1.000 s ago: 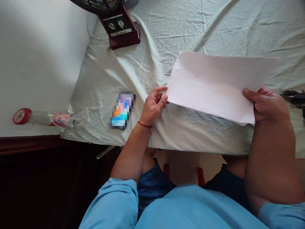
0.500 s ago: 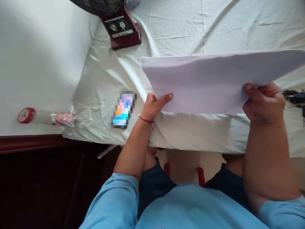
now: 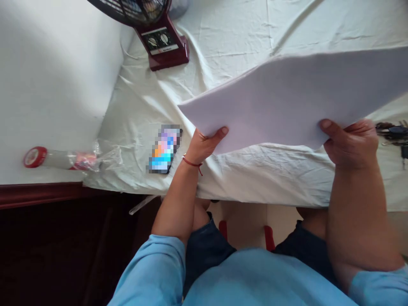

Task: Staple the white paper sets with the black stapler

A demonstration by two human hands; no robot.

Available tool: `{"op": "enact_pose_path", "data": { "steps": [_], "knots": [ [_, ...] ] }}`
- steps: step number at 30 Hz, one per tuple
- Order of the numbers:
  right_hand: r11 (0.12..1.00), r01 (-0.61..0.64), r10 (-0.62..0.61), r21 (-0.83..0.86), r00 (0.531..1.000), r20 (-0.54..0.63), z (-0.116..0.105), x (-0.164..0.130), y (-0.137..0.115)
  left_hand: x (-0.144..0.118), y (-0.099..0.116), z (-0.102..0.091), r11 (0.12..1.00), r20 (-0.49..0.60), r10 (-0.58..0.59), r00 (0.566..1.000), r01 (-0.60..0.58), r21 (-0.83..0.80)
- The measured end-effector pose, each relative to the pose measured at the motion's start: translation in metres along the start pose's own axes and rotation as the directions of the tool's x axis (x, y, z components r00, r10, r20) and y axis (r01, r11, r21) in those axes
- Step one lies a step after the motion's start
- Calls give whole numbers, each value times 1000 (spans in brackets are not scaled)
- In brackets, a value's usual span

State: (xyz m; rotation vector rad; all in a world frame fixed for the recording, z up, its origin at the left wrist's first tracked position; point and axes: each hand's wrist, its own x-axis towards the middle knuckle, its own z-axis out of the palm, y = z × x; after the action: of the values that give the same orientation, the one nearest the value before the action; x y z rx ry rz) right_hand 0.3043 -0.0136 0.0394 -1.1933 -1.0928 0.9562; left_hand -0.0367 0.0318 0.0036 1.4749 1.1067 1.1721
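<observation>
A stack of white paper sheets [image 3: 287, 97] is held up above the cloth-covered table, bowed and running past the right edge of the view. My left hand [image 3: 207, 142] grips its near left edge, thumb on top and fingers hidden beneath. On the near right edge, my right hand [image 3: 352, 138] is closed, the thumb pressing the upper face and the other fingers folded under. The sheets' far side sits higher in the view than their near side. How many sheets there are I cannot tell.
A phone [image 3: 165, 148] with a blurred screen lies left of my left hand. Farther left is a clear bottle [image 3: 60, 158] with a red cap and plastic wrap. A dark red fan [image 3: 167, 46] stands at the back left. Keys [image 3: 393, 129] lie at the far right. A pale cloth [image 3: 143, 106] covers the table.
The paper has tilted: its left end has dropped toward me and its right side has risen. Both hands still hold it, with only slight shifts. The camera view has moved a little.
</observation>
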Motion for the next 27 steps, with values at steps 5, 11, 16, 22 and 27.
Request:
{"op": "enact_pose_path", "data": {
  "steps": [5,11,16,22,27],
  "knots": [
    [987,-123,116,-108,991,-69,-4,5,8,-4,1,6,944,168,-299,939,317,-94],
    [955,-262,258,-137,965,-45,-15,12,25,-6,3,8,890,209,-387,898,423,-171],
    [929,-354,355,-103,935,-10,-24,13,32,-8,3,7,877,231,-414,881,454,-157],
    [896,-430,428,-110,903,-38,-27,12,29,-3,-3,11,891,170,-379,910,409,-199],
    [846,-498,492,-190,867,-84,-30,12,27,2,-12,8,955,-15,-292,956,293,46]
  ]
}}
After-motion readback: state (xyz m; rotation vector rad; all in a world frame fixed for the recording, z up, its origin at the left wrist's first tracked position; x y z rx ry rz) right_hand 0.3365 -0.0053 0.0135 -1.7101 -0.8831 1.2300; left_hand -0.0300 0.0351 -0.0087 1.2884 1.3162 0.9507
